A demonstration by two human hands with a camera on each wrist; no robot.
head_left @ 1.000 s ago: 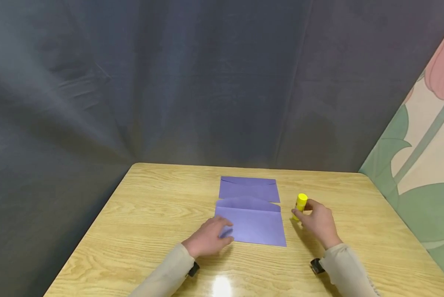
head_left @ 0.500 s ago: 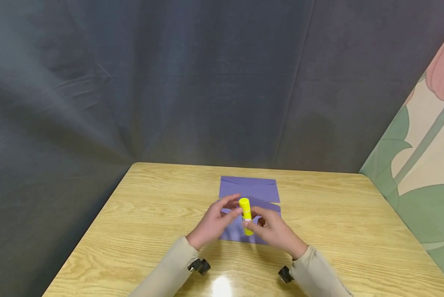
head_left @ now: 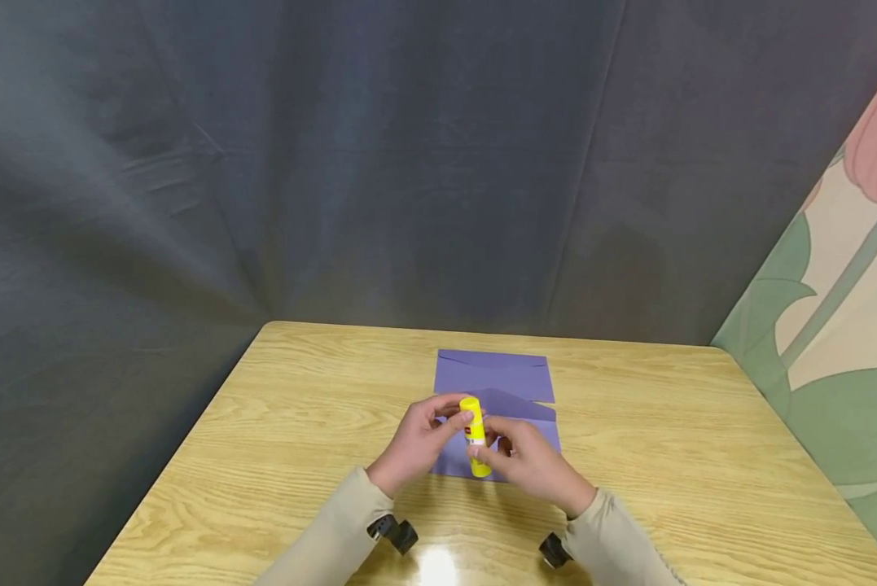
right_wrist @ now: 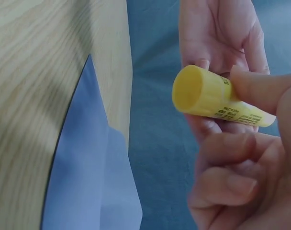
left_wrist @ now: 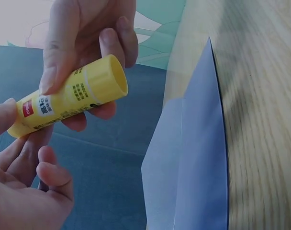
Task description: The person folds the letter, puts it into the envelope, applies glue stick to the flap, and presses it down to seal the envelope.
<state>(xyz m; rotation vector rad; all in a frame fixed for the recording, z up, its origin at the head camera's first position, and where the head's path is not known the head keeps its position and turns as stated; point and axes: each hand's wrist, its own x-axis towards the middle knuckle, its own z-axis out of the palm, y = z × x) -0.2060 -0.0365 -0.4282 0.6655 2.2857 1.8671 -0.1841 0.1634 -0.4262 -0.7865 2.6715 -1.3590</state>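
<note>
Both hands hold a yellow glue stick (head_left: 475, 439) above the nearer purple envelope (head_left: 445, 464). My left hand (head_left: 418, 439) pinches its upper end between thumb and fingers. Lower down, my right hand (head_left: 537, 464) grips the barrel. In the left wrist view the glue stick (left_wrist: 71, 96) lies at a slant, its hollow base towards the right hand's side, with a red label near the other end. The right wrist view shows the same round base of the glue stick (right_wrist: 188, 91) close up. The envelope's flap (head_left: 515, 404) is unfolded away from me; the hands partly cover the envelope.
A second purple envelope (head_left: 493, 374) lies just beyond the first on the wooden table (head_left: 313, 391). Behind the table hangs a dark curtain (head_left: 423, 163). A wall with a flower pattern (head_left: 841, 325) stands at the right.
My right hand has brought the glue stick leftward from the table's right side to over the nearer envelope. My left hand has left the envelope's edge and taken hold of the stick's upper end.
</note>
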